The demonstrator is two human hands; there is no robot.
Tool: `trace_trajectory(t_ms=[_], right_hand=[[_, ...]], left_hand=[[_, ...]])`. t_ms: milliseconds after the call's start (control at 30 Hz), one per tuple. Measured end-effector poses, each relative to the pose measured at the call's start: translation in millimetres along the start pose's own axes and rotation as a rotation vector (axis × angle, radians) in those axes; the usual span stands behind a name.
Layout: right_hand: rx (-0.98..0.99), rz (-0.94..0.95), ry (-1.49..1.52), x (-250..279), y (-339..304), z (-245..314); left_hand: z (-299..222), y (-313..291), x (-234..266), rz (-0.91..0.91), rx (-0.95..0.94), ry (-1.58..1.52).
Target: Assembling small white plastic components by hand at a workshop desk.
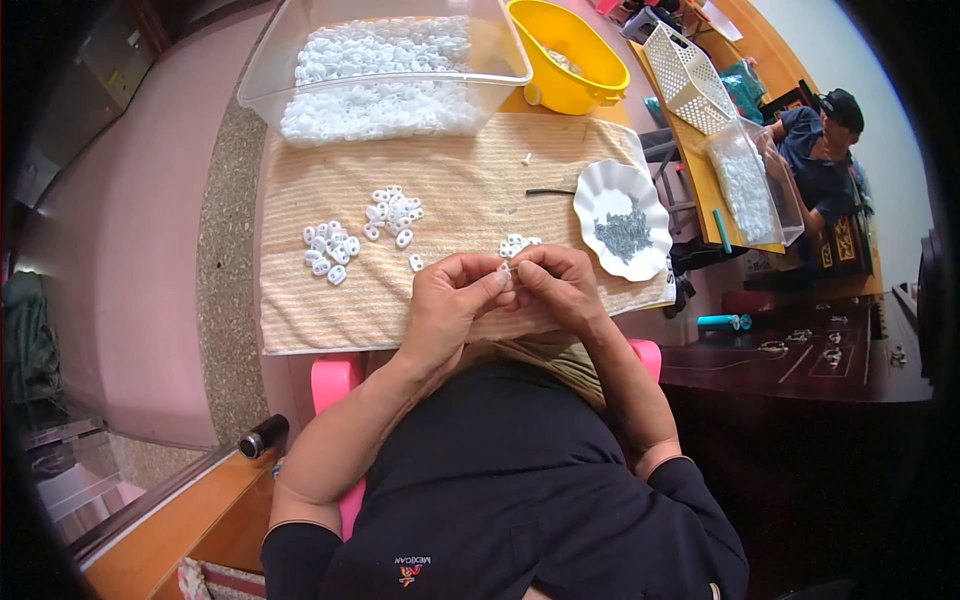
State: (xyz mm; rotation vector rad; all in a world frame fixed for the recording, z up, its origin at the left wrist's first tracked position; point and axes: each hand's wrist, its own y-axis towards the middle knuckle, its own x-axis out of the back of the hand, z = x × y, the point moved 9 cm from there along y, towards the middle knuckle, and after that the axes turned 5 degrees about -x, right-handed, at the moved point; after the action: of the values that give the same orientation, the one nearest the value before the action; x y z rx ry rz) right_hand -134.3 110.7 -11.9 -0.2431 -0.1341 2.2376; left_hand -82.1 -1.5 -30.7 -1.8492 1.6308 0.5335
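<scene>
My left hand (447, 303) pinches a small white plastic piece (505, 268) between thumb and fingers, near the table's front edge. My right hand (562, 290) meets it there, thumb and forefinger closed on something tiny and thin that I cannot make out. Just beyond my fingertips lie several white two-holed plastic pieces (516, 244). Two loose piles of such pieces, one nearer (330, 250) and one farther (394, 213), sit to the left, with a single piece (416, 262) beside my left hand. To the right, a white scalloped dish (596, 181) holds small dark grey parts (622, 235).
A striped towel (310, 310) covers the table. At its far side stand a clear tub (255, 85) of white pieces and a yellow tub (598, 72). A thin black stick (549, 191) lies by the dish. Another person (815, 145) works at a table on the right.
</scene>
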Motion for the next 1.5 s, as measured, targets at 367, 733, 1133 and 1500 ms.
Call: trace_trajectory(t_ms=[367, 733, 1133, 1500], right_hand=[[0.03, -0.017, -0.038, 3.9, 2.2, 0.4], [0.042, -0.086, -0.146, 13.3, 0.8, 6.5], [0.146, -0.071, -0.364, 1.3, 34.8, 50.9], [0.556, 0.209, -0.932, -93.6, 64.8, 64.9]], left_hand=[[2.1, 0.6, 2.1, -0.009, 0.013, -0.036], [1.1, -1.0, 0.8, -0.012, 0.033, -0.094], [-18.7, -23.9, -21.1, -0.003, -0.077, -0.13], [-31.7, -51.4, -51.5, 0.182, -0.098, -0.075]])
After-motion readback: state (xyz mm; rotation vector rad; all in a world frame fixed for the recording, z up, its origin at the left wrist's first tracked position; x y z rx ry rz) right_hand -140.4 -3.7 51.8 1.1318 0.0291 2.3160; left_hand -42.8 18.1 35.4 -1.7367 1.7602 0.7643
